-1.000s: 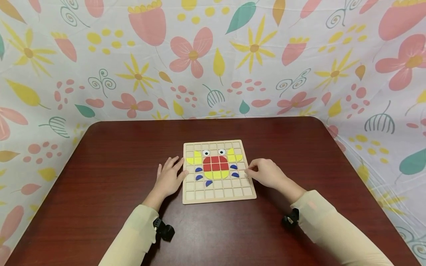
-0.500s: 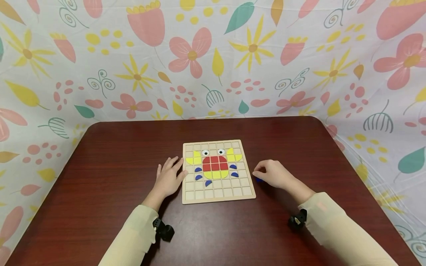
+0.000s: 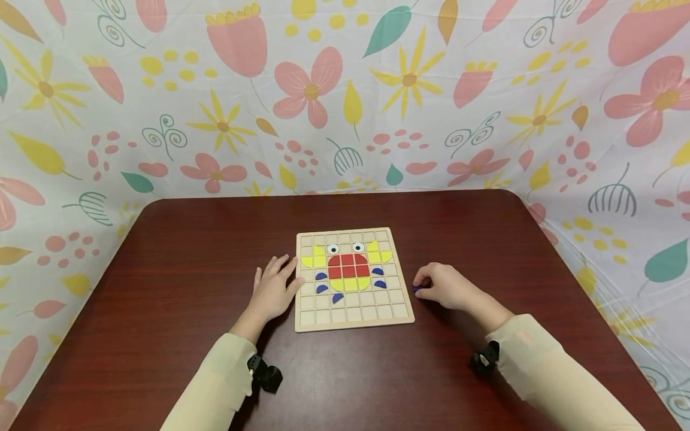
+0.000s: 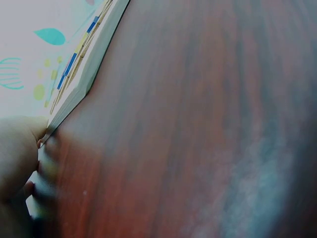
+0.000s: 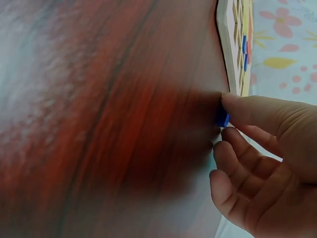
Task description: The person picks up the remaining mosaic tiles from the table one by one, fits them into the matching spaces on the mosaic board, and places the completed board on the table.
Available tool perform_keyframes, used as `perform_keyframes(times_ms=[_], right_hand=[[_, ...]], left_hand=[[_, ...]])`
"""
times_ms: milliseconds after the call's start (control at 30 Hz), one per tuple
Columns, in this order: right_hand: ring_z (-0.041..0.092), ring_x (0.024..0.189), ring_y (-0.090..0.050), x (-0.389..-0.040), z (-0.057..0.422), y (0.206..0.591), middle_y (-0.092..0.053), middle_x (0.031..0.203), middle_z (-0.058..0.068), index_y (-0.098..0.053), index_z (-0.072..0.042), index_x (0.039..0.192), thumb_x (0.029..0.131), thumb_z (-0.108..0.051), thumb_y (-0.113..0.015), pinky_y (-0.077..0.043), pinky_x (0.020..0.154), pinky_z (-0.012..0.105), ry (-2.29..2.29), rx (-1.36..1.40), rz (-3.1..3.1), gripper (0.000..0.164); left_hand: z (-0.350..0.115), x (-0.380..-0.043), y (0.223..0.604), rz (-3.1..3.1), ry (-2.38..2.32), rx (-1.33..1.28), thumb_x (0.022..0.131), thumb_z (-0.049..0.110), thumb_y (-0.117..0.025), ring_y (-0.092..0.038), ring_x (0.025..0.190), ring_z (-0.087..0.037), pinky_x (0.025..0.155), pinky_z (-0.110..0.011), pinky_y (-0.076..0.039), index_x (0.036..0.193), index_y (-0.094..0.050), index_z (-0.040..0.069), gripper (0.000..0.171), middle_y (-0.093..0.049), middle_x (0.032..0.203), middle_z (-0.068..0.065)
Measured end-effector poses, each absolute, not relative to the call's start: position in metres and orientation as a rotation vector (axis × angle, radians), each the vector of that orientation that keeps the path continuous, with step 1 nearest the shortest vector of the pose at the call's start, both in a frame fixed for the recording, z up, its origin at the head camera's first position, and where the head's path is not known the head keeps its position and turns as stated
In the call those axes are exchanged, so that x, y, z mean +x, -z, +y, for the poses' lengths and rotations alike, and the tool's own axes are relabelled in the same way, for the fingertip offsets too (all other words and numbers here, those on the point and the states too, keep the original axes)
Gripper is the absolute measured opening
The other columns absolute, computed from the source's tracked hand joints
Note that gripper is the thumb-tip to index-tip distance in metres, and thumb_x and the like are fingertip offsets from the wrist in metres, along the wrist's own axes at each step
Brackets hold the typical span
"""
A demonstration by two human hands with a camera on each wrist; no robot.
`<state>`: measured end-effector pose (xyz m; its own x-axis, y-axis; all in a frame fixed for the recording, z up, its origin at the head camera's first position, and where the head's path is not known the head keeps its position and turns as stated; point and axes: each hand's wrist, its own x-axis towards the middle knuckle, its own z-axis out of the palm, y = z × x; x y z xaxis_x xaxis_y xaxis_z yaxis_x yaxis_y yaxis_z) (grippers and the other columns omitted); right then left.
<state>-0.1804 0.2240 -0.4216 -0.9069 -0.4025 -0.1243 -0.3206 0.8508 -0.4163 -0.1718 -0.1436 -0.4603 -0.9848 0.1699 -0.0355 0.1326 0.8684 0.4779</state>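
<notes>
A square wooden grid board (image 3: 318, 317) lies in the middle of the table. On it, red tiles (image 3: 348, 265), yellow tiles (image 3: 350, 284), several blue half-round tiles (image 3: 380, 285) and two round eye pieces (image 3: 358, 247) form a figure. My left hand (image 3: 274, 290) rests at the board's left edge, fingers spread and thumb touching the frame. To the right of the board, just above the tabletop or on it, my right hand (image 3: 444, 286) pinches a small blue tile (image 5: 223, 118) between thumb and index finger; its exact shape is mostly hidden. The other fingers curl loosely below.
The dark reddish-brown wooden table (image 3: 215, 233) reaches back to a flower-patterned cloth (image 3: 345, 108) that hangs behind and at both sides. A black wrist camera (image 3: 265, 372) sits at the left cuff, another black camera (image 3: 485, 358) at the right.
My right hand has moved right, away from the board's right edge to the table beside it, and a blue tile now shows at its fingertips. My left hand and the board stay put.
</notes>
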Motion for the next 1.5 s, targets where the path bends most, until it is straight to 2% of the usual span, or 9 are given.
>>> perform_keyframes(times_ms=[400, 667, 900, 1233, 1500], right_hand=[[0.009, 0.062, -0.049, -0.181, 0.222, 0.422, -0.059, 0.07, -0.004, -0.06, -0.011, 0.079, 0.079, -0.007, -0.072, -0.041, 0.057, 0.024, 0.647, -0.522, 2.79, 0.013], [0.012, 0.058, -0.056, -0.182, 0.221, 0.423, -0.06, 0.07, 0.001, -0.064, -0.007, 0.086, 0.083, -0.008, -0.069, -0.048, 0.051, 0.027, 0.859, -0.376, 2.693, 0.005], [0.018, 0.066, -0.061, -0.184, 0.221, 0.422, -0.061, 0.077, 0.007, -0.065, -0.001, 0.095, 0.085, -0.007, -0.067, -0.053, 0.053, 0.031, 1.07, -0.306, 2.552, 0.012], [0.019, 0.077, -0.067, -0.183, 0.218, 0.42, -0.064, 0.09, 0.014, -0.064, 0.003, 0.103, 0.087, -0.009, -0.064, -0.057, 0.056, 0.034, 1.235, -0.274, 2.429, 0.02], [0.019, 0.075, -0.066, -0.182, 0.211, 0.419, -0.063, 0.09, 0.013, -0.065, 0.003, 0.105, 0.085, -0.008, -0.066, -0.056, 0.054, 0.036, 1.278, -0.273, 2.398, 0.022]], left_hand=[[-0.144, -0.171, 0.46, 2.953, -0.777, 0.236, 0.098, 0.04, -0.047, -0.014, 0.146, -0.035, 0.113, -0.064, -0.005, 0.148, -0.034, 0.014, 0.057, -0.027, 0.155, -0.012], [-0.143, -0.171, 0.461, 2.966, -0.785, 0.234, 0.098, 0.038, -0.048, -0.016, 0.145, -0.035, 0.113, -0.064, -0.006, 0.147, -0.036, 0.014, 0.056, -0.028, 0.154, -0.012], [-0.143, -0.171, 0.46, 2.96, -0.775, 0.236, 0.098, 0.039, -0.047, -0.015, 0.145, -0.035, 0.113, -0.064, -0.006, 0.148, -0.035, 0.014, 0.057, -0.028, 0.155, -0.012], [-0.143, -0.171, 0.458, 2.961, -0.775, 0.234, 0.098, 0.039, -0.048, -0.015, 0.145, -0.035, 0.113, -0.064, -0.005, 0.148, -0.035, 0.014, 0.057, -0.028, 0.155, -0.013], [-0.143, -0.171, 0.459, 2.968, -0.758, 0.241, 0.098, 0.039, -0.048, -0.016, 0.145, -0.036, 0.113, -0.064, -0.006, 0.148, -0.036, 0.014, 0.057, -0.028, 0.154, -0.013]])
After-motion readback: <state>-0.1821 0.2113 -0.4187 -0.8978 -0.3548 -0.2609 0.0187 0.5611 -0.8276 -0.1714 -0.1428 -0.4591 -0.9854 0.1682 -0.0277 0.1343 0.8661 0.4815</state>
